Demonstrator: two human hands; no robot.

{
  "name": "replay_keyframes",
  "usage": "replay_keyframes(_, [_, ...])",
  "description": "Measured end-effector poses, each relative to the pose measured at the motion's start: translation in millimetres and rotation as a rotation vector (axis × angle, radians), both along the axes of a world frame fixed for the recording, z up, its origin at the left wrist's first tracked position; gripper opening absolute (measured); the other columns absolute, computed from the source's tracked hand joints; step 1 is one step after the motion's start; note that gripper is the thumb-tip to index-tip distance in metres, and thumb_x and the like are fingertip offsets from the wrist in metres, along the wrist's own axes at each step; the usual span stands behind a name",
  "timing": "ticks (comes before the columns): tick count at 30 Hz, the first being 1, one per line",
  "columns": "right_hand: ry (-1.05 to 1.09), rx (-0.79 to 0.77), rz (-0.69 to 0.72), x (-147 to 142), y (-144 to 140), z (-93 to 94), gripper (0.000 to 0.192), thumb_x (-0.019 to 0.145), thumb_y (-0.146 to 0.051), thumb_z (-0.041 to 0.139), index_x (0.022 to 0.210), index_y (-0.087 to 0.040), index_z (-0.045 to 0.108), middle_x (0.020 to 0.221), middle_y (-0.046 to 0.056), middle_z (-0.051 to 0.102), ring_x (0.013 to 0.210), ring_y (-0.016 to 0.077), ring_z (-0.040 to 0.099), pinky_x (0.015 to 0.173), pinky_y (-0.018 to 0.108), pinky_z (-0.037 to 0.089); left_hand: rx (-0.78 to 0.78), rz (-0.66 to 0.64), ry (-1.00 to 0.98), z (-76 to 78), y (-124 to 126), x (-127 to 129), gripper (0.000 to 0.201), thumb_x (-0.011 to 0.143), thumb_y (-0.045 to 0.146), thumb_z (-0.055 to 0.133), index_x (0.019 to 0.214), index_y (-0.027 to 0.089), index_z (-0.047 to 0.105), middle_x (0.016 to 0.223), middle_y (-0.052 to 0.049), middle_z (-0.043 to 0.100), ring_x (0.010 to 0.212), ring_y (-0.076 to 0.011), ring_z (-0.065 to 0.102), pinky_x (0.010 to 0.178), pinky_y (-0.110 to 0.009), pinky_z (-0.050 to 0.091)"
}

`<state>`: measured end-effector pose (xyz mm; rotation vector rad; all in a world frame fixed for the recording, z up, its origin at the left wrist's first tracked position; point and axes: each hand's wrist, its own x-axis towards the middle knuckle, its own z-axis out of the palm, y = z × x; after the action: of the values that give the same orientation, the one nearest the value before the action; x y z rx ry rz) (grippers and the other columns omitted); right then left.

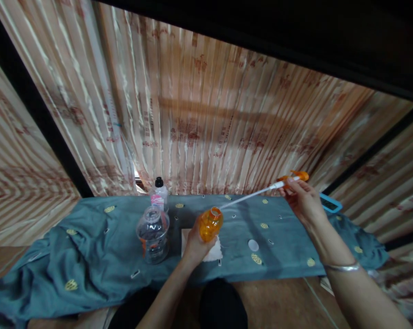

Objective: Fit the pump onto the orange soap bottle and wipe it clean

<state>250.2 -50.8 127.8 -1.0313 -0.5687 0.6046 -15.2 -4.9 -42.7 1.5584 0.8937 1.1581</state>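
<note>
Head view, left hand: the left hand (192, 244) is gripping an orange bottle (210, 224), fingers wrapped around the lower part, tilting it so the open mouth is pointing up and to the right. It's hovering just above a white tissue (216, 252).

Head view, right hand: the right hand (300, 196) is pinching the orange pump top (295, 176) between its fingertips, held up off to the right. The long white dip tube (247, 196) is running down-left from it, and its tip is sitting right at the bottle's mouth; can't tell if it's actually inside. There's a silver bangle (343, 267) on that wrist.

Head view, table stuff: everything's sitting over a teal cloth (89, 237) with little gold patches. A clear plastic jar (153, 235) is standing left of the orange bottle, and a small bottle with a black cap (158, 192) is standing just behind the jar. A small white round cap (253, 245) is lying on the cloth to the right of the tissue.

Head view, background: striped pinkish curtains (209, 114) are hanging behind the table.
</note>
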Motion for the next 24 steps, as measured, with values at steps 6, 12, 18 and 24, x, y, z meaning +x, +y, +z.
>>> replay_keyframes(6, [-0.147,-0.017,0.046,-9.0,3.0,24.9,0.048,0.031,-0.042,0.098,0.063,-0.018,0.072,0.052,-0.005,0.062,0.049,0.0067,0.061,0.049,0.012,0.054,-0.005,-0.012,0.001,2.4,-0.5,0.4,0.061,0.064,0.010,0.071,0.122,0.021,0.054,0.109,-0.004,0.071,0.094,-0.0224,0.070,0.085,-0.036,0.056])
replay_keyframes(12, [-0.336,0.002,0.113,-42.0,4.6,48.5,0.049,0.040,-0.044,0.096,0.078,-0.020,0.075,0.071,-0.003,0.073,0.054,0.0071,0.063,0.052,0.015,0.056,-0.023,-0.026,-0.001,8.1,-1.4,-0.7,0.061,0.064,0.011,0.071,0.122,0.020,0.054,0.111,-0.006,0.071,0.098,-0.0244,0.070,0.088,-0.037,0.055])
replay_keyframes(18, [-0.796,-0.075,0.483,-92.0,6.7,27.6,0.033,0.074,-0.042,0.079,0.101,-0.025,0.070,0.089,-0.002,0.072,0.079,0.0115,0.067,0.074,0.024,0.055,-0.042,-0.019,0.017,11.8,-3.9,-0.7,0.060,0.065,0.010,0.069,0.122,0.020,0.054,0.111,-0.005,0.071,0.098,-0.0232,0.070,0.088,-0.036,0.055])
replay_keyframes(24, [-1.009,-0.212,0.596,-108.4,13.8,-29.4,0.028,0.085,-0.043,0.065,0.102,-0.020,0.066,0.101,0.007,0.072,0.095,0.0251,0.068,0.090,0.046,0.052,-0.031,-0.028,0.022,15.1,-5.9,-0.7,0.061,0.065,0.010,0.070,0.123,0.019,0.054,0.106,-0.005,0.072,0.090,-0.0214,0.070,0.081,-0.034,0.056])
